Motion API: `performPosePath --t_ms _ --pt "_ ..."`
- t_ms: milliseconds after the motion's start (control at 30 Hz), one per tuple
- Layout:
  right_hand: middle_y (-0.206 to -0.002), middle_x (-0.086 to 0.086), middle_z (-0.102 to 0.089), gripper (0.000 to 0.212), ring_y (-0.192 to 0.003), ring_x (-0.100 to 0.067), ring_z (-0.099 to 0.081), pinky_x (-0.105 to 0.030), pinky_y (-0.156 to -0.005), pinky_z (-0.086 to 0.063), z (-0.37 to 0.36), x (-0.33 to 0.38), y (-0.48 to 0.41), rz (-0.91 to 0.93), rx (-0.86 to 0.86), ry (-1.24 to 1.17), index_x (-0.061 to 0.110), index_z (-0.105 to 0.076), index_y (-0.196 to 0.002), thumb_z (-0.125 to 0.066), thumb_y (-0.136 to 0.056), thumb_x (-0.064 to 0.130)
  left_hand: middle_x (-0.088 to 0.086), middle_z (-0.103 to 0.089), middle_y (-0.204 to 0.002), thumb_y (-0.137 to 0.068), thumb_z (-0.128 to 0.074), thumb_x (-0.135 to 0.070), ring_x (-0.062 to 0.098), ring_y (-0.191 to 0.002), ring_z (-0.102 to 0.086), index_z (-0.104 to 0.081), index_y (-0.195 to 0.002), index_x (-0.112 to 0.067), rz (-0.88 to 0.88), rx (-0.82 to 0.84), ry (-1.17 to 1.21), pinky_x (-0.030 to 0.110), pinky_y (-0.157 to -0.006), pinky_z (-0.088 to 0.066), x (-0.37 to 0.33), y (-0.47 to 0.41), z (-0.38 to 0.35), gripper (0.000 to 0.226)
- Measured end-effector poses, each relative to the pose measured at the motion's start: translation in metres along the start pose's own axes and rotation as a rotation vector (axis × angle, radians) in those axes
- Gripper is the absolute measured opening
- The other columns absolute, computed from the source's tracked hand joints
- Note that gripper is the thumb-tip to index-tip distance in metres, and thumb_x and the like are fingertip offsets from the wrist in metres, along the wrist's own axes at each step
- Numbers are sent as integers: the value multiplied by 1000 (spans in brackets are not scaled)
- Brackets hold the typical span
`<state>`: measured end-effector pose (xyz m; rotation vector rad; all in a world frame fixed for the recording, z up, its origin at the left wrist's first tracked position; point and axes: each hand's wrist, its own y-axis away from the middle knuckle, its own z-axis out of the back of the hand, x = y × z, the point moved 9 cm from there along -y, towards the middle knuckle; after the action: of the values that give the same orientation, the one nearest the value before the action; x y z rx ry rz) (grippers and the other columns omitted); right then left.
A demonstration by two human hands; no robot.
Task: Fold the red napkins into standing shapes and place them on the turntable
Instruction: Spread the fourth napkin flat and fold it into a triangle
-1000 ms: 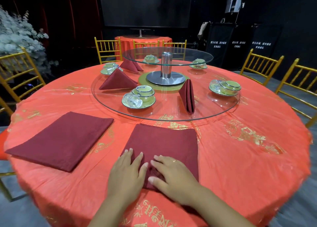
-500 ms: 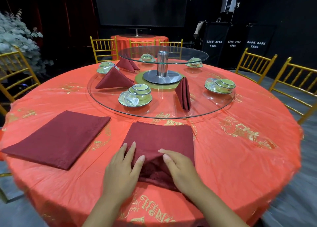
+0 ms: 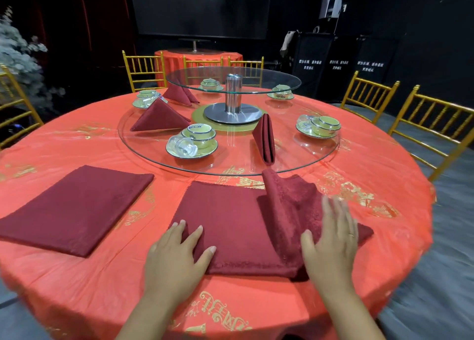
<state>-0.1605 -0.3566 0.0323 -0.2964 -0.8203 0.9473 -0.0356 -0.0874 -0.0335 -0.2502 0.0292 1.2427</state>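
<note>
A dark red napkin point(image 3: 230, 224) lies on the table's near side, its top layer flipped open to the right and partly standing in a fold. My left hand point(image 3: 177, 255) presses flat on its near left corner. My right hand point(image 3: 331, 239), blurred and with fingers straight, lies on the opened flap. A second folded red napkin point(image 3: 74, 209) lies flat to the left. On the glass turntable point(image 3: 295, 165) stand three folded red napkins: a tent point(image 3: 159, 117), another behind it point(image 3: 179, 94), and a narrow upright one point(image 3: 265, 141).
The turntable also carries several green cup-and-saucer sets, the nearest point(image 3: 192, 142) with a glass lying on it. A steel post point(image 3: 233, 93) holds a smaller glass tier point(image 3: 282, 83). Gold chairs point(image 3: 433, 124) ring the red-clothed table point(image 3: 359, 160).
My right hand has swept from the napkin's near middle out to the right, turning the top layer open. The left hand stays pressed on the near left corner.
</note>
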Motion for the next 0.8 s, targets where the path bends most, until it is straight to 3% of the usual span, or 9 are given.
performPosePath --t_ms 100,233,300,367,467,567,667,733,800 --pt "-155 -6 -28 54 -144 -23 -20 -42 -118 -9 -37 21 -2 196 365 90 24 -47 -139 -62 -87 28 -7 -31 -154 -87 -23 -74 11 -143 -23 -38 -140 -47 24 1 -35 33 -108 -28 0 2 5 62" --pt "-160 1 -4 74 -147 -14 -6 -41 -118 -6 -76 -2 11 116 744 141 34 2 -151 -30 -91 64 -9 -36 -150 -85 -24 -76 12 -138 -30 -38 -140 -48 42 18 -93 35 -101 -35 3 5 10 63" --pt "-160 5 -8 82 -146 -9 -8 -39 -119 -5 -75 -12 14 47 747 66 33 9 -150 -21 -85 72 -9 -45 -140 -81 -13 -79 14 -130 -40 -43 -136 -49 39 12 -144 34 -93 -41 7 11 17 70" --pt "-159 7 -10 80 -146 -7 -6 -38 -119 -4 -72 -21 15 18 733 92 34 -4 -151 -17 -84 74 -7 -60 -117 -76 -9 -74 19 -110 -55 -59 -123 -46 16 -18 -135 36 -79 -46 8 19 27 75" --pt "-159 5 -13 70 -146 -11 -8 -39 -118 -7 -64 -31 14 -27 645 253 35 -24 -148 -17 -88 70 -2 -63 -72 -76 -29 -64 26 -72 -63 -78 -88 -33 -34 -112 -138 39 -65 -43 4 33 43 59" --pt "-159 4 -15 69 -146 -13 -10 -40 -116 -11 -59 -29 15 -48 584 374 34 -25 -148 -23 -89 69 -3 -60 -60 -74 -34 -65 26 -65 -61 -77 -75 -30 29 -99 -163 39 -67 -38 5 36 52 56" --pt "-159 -1 -15 70 -146 -17 -10 -43 -117 -9 -59 -25 15 -37 580 418 31 -22 -149 -28 -89 68 -1 -67 -74 -75 -31 -67 27 -79 -65 -77 -89 -28 24 -121 -88 41 -72 -40 0 25 58 62" --pt "-159 -2 -14 71 -146 -18 -8 -46 -116 -4 -64 -20 12 -15 605 391 30 -22 -149 -29 -89 67 0 -67 -113 -78 -23 -71 24 -112 -58 -68 -115 -33 -20 -71 -11 44 -91 -40 -12 9 52 69" --pt "-159 -2 -12 71 -147 -19 -7 -47 -116 -3 -71 -15 8 4 645 329 30 -21 -149 -30 -89 67 -1 -37 -151 -86 -25 -72 18 -142 -28 -43 -140 -39 -108 41 55 43 -114 -21 -28 -11 33 66"
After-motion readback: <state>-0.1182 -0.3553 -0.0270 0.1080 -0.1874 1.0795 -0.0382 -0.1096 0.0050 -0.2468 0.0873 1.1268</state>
